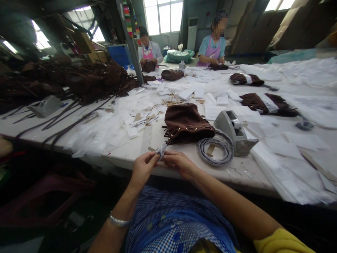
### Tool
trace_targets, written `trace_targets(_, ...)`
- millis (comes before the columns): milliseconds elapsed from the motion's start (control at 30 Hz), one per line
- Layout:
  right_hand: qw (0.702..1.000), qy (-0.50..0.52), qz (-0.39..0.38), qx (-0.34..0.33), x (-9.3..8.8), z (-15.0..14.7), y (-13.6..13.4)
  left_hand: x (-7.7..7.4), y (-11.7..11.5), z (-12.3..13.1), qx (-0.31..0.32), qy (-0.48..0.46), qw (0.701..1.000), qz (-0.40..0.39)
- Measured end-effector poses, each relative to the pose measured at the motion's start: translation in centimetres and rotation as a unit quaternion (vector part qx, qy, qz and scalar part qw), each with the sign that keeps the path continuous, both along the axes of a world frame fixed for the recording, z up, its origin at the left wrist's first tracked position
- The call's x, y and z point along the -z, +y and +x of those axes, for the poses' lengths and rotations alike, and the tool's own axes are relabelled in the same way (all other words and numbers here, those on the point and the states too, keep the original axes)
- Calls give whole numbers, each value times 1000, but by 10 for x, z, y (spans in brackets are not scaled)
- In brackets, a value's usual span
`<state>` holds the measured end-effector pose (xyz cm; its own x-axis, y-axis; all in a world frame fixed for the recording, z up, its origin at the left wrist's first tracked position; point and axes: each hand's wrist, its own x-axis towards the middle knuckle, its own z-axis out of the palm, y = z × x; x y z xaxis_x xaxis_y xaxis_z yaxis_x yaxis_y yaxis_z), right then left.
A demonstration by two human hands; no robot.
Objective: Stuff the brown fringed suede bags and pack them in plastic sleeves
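Note:
My left hand and my right hand meet at the near edge of the white table. Both pinch a small crumpled piece of white tissue paper between their fingertips. Just beyond the hands lies a brown suede drawstring bag with fringe. A grey tape dispenser stands to its right, with a coil of grey strap in front of it.
White paper sheets and card scraps litter the table. A heap of brown bags fills the far left. More wrapped brown bags lie at right. Two people in aprons work at the far end.

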<state>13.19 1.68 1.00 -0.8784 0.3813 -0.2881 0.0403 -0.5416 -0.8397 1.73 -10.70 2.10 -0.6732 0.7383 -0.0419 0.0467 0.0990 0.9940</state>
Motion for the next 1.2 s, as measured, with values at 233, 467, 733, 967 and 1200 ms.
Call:
trace_targets(233,997,10,74,38,0,0,-10,3,0,3,-28,-1,1000,-3)
trace_targets(467,986,1,137,92,1,-3,-19,1,1,6,-66,-50,996,15)
trace_targets(733,976,-30,134,168,11,-2,-26,8,0,12,-64,-19,997,42)
trace_targets(967,970,5,150,191,13,-3,-28,9,1,16,-76,-114,989,57)
trace_targets(1200,969,14,154,195,13,-2,-29,18,4,20,-73,-284,955,49)
